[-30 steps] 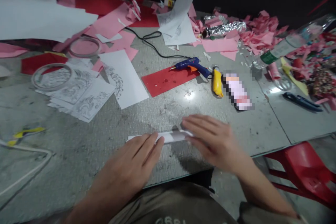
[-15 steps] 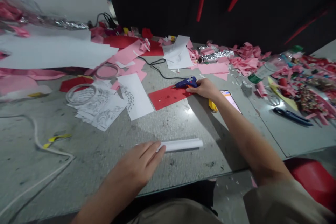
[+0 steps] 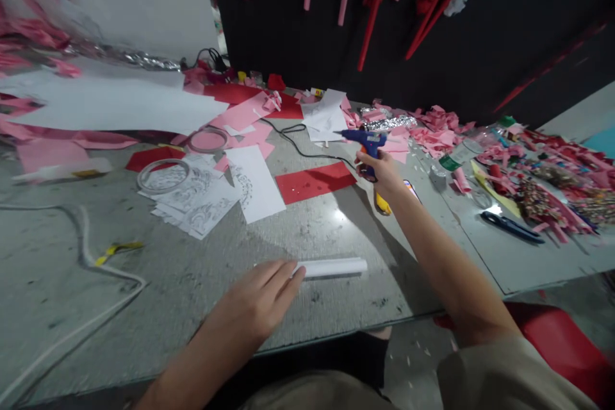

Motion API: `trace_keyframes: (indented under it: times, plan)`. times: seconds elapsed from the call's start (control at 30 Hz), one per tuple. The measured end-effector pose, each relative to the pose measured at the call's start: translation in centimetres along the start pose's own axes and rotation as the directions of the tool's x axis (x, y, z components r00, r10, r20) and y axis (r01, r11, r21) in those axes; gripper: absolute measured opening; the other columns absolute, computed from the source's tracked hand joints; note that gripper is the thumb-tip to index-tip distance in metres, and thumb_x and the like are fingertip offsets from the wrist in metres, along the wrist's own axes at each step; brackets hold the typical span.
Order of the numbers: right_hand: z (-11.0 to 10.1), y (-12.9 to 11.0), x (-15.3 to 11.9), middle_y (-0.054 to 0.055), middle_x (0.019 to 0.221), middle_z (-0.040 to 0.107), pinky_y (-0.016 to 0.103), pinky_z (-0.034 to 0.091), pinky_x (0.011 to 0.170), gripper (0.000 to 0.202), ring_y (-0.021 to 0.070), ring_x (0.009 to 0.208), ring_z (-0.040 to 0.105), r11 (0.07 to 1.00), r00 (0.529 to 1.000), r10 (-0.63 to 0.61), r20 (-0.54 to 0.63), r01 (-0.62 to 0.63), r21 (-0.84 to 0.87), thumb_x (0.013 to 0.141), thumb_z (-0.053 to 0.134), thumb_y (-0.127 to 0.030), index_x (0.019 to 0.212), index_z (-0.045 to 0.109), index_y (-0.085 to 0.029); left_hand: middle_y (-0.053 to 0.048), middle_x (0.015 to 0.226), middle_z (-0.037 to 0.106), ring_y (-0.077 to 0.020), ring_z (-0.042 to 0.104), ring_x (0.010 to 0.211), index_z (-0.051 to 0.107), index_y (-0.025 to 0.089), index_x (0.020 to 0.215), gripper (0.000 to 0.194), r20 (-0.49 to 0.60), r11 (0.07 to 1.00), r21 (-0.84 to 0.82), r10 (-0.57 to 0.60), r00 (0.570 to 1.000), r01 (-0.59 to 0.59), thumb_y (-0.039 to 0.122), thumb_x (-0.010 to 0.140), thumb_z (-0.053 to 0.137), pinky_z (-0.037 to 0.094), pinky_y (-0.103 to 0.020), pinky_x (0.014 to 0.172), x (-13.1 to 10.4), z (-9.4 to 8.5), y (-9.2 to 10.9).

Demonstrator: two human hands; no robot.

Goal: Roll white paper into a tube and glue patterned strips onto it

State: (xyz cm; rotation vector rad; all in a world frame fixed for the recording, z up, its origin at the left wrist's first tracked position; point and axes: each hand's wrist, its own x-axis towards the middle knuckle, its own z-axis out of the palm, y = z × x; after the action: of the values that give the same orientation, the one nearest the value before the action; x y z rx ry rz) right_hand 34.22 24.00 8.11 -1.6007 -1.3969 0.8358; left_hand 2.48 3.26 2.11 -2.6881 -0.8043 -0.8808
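A blue glue gun (image 3: 368, 138) is gripped by its handle in my right hand (image 3: 382, 170), raised above the table with its nozzle toward the left. Below and left of it lies a red paper strip (image 3: 314, 183) with small spots on it. My left hand (image 3: 262, 295) rests on the left end of a rolled white paper (image 3: 334, 267) near the table's front edge, its fingers pressed together over the roll. The roll's right end sticks out past my fingertips.
Patterned paper sheets (image 3: 192, 195), a tape ring (image 3: 163, 176) and a white cable (image 3: 110, 278) lie on the left. A yellow tool (image 3: 383, 204), a phone (image 3: 411, 189), dark-handled scissors (image 3: 512, 227), a plastic bottle (image 3: 456, 157) and pink scraps (image 3: 439, 128) are on the right.
My right hand has lifted the glue gun off the red paper, its handle now hanging down. My left hand stays on the roll. The camera view has tilted up slightly.
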Motion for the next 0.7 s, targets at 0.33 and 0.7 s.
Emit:
trace_keyframes:
  times: [0.33,0.7]
  plan:
    - [-0.2,-1.0,-2.9,0.005,0.094,0.072,0.034,0.050,0.063,0.044,0.0206,0.077,0.068,0.942,0.947,-0.313,-0.068,0.319,0.106,0.085,0.075,-0.066,0.095,0.056,-0.028,-0.021,0.138,0.071,-0.0331,0.069,0.120,0.064,0.004,0.139,0.040,0.154,0.999,0.015,-0.050,0.987,0.049,0.000,0.102,0.049,0.058,-0.051,0.100,-1.0,-0.1,0.9]
    - [0.5,-2.2,-9.0,0.003,0.113,0.077,0.049,0.065,0.086,0.017,0.0285,0.103,0.076,0.930,0.873,-0.344,0.345,0.368,-0.003,0.097,0.074,-0.044,0.111,0.074,-0.036,-0.021,0.139,0.072,-0.0283,0.067,0.124,0.065,0.000,0.139,0.045,0.283,0.993,-0.064,-0.077,0.956,0.099,0.008,0.104,0.038,0.050,-0.040,0.102,0.3,-2.4,1.4]
